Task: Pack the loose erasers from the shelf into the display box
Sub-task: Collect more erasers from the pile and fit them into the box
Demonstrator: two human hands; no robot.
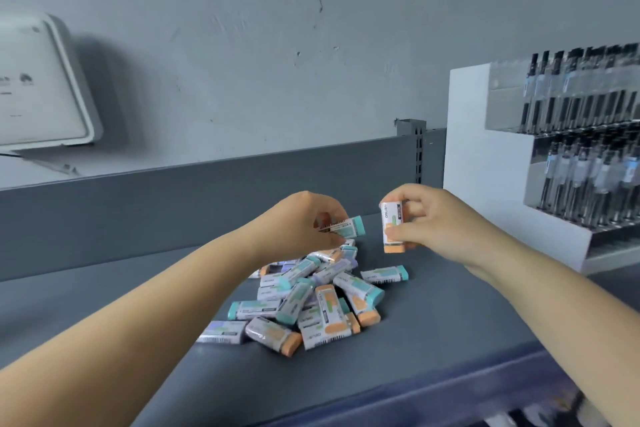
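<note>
Many pens (585, 107) fill white rack (467, 149).

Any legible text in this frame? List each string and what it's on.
"deli", sideways on the white sleeve of the orange eraser held by the right hand.
Barcode on the teal eraser in the left hand: digits blurred.
Eraser pile sleeves: blurred.
Pen rack labels: too small.
White wall device marks: unreadable.

Two hands: left hand (300, 220), right hand (437, 222), one eraser each. Roughly twenty erasers in pile (311, 295). One pen rack (485, 163).
</note>
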